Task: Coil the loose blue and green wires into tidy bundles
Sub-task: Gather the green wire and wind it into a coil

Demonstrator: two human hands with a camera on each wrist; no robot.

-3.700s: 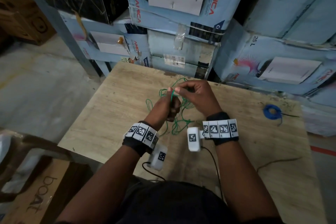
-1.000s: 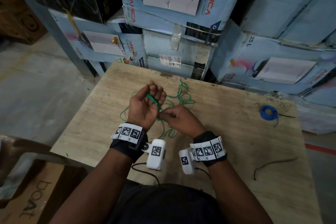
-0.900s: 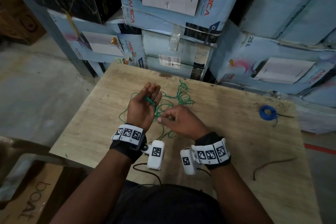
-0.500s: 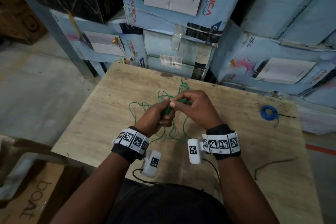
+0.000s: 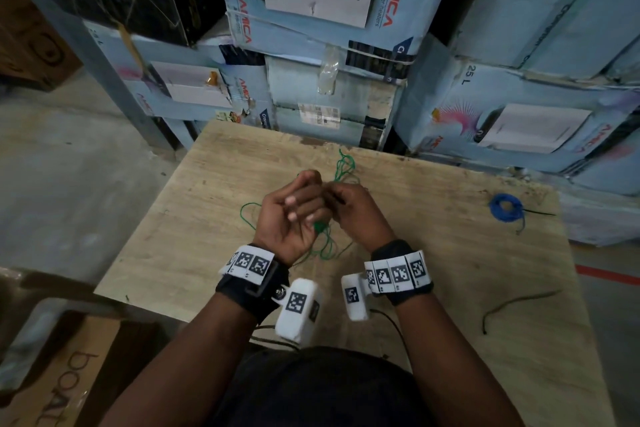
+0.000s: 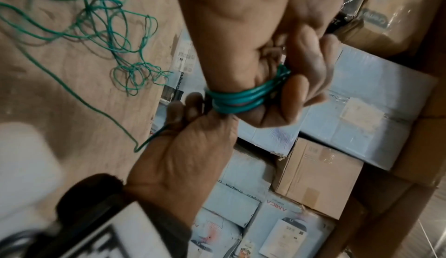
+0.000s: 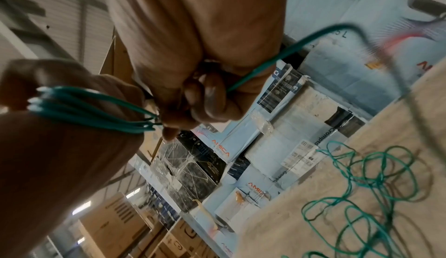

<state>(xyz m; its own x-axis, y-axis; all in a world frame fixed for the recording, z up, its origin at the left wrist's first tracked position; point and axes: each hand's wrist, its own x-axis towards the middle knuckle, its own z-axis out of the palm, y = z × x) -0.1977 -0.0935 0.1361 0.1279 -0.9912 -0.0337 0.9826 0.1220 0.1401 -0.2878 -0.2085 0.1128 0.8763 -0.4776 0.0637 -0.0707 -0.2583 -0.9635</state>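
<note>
Left hand [image 5: 289,215] curled, green wire [image 6: 236,99] looped round its fingers [image 6: 305,88]; right hand [image 5: 356,215] pinched the strand; loose tangle on table [image 5: 450,288]; blue coil [image 5: 506,207] well apart.

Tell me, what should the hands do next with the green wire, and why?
Probably the right hand should pull one more loop of green wire around the left hand. A few turns already sit there, the right hand is pinching the strand, and lots of wire is lying loose on the table.
</note>
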